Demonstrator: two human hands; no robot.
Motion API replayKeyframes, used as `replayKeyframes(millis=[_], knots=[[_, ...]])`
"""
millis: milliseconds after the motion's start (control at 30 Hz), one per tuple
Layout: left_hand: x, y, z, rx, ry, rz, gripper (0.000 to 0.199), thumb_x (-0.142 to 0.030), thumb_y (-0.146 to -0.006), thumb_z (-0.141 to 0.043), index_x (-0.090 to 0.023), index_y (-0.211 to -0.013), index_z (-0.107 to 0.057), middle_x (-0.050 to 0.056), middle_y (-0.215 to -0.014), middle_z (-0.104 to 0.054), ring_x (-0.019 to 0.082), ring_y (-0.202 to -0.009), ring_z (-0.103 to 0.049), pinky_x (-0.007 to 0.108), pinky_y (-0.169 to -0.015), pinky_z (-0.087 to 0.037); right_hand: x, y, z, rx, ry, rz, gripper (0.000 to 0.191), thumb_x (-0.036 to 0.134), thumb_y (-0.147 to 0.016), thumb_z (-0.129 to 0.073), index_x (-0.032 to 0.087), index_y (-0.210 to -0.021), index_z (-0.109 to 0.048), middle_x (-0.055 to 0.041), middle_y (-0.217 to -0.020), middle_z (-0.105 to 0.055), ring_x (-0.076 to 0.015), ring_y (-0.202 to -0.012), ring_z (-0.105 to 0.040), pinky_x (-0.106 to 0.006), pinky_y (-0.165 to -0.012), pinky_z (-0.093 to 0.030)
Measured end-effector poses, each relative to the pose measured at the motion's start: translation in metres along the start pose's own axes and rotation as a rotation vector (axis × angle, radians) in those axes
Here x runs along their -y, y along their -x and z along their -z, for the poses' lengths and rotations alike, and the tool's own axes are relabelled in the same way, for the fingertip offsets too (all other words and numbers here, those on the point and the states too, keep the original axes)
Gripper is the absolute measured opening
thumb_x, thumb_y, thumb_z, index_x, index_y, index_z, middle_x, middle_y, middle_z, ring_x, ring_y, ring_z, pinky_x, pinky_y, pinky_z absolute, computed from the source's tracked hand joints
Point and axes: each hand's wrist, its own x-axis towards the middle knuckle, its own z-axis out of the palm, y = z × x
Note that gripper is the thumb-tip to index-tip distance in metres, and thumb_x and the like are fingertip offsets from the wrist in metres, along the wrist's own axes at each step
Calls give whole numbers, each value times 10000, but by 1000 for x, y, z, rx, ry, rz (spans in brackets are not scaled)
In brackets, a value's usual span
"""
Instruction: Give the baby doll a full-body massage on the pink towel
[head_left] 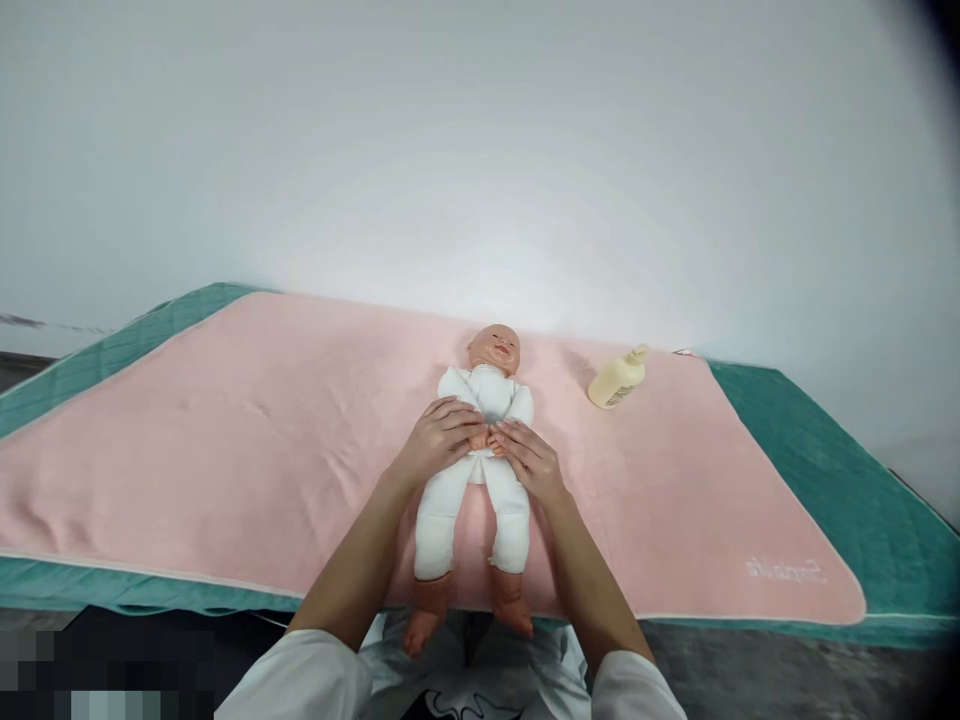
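Observation:
A baby doll (493, 388) with a white cloth body lies on its back on a pink mat (300, 430), head toward the wall and feet over the near edge. My left hand (441, 437) rests on the doll's arm at the left of its belly, fingers over the doll's small hand. My right hand (529, 455) lies on the other arm, its fingertips close to those of my left hand. The doll's two hands meet at its middle between my hands. It is hard to tell whether my fingers grip the doll's hands or lie over them.
A pale yellow pump bottle (616, 380) stands on the mat to the right of the doll. Under the mat is a green quilted mattress (832, 460), showing at both sides. A white wall (480, 150) rises behind.

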Motion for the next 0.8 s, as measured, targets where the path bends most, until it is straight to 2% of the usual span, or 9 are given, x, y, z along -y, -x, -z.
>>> replayKeyframes(millis=[167, 333, 467, 600, 800], knots=[[-1, 0, 0, 22, 16, -8, 225, -156, -873, -609, -242, -1051, -715, 28, -1095, -740, 176, -1098, -634, 412, -1072, -424, -3, 3, 1, 60, 25, 17, 433, 114, -944, -518, 279, -1341, -564, -26, -1333, -632, -189, -1254, -595, -447, -1104, -508], [2, 2, -2, 21, 49, 15, 228, -166, -875, -607, -251, -1057, -715, 33, -1076, -743, 177, -1100, -638, 426, -1075, -428, -1, 1, 0, 38, 23, -18, 378, 140, -950, -519, 283, -1287, -611, -20, -1313, -648, -181, -1233, -611, -439, -1094, -519], [3, 3, -2, 1, 85, 33, 224, -176, -874, -614, -256, -1059, -713, 36, -1086, -741, 180, -1110, -638, 431, -1072, -433, 2, 0, 0, -1, -10, -36, 422, 109, -932, -530, 275, -1315, -589, -31, -1327, -641, -185, -1244, -603, -442, -1108, -500], [4, 4, -2, -78, 152, 81, 203, -199, -864, -642, -262, -1042, -716, 40, -1077, -744, 184, -1081, -661, 428, -1050, -456, -2, 7, -2, -178, -66, -148, 421, 118, -891, -591, 287, -1276, -620, -37, -1282, -673, -201, -1206, -631, -429, -1061, -532], [4, 7, 2, -350, 300, 230, 249, -209, -790, -743, -247, -1035, -721, 60, -1045, -748, 211, -1047, -677, 429, -989, -510, -8, 6, 1, -582, -158, -543, 363, 266, -851, -668, 194, -1205, -635, -109, -1209, -696, -222, -1124, -671, -436, -995, -548]])
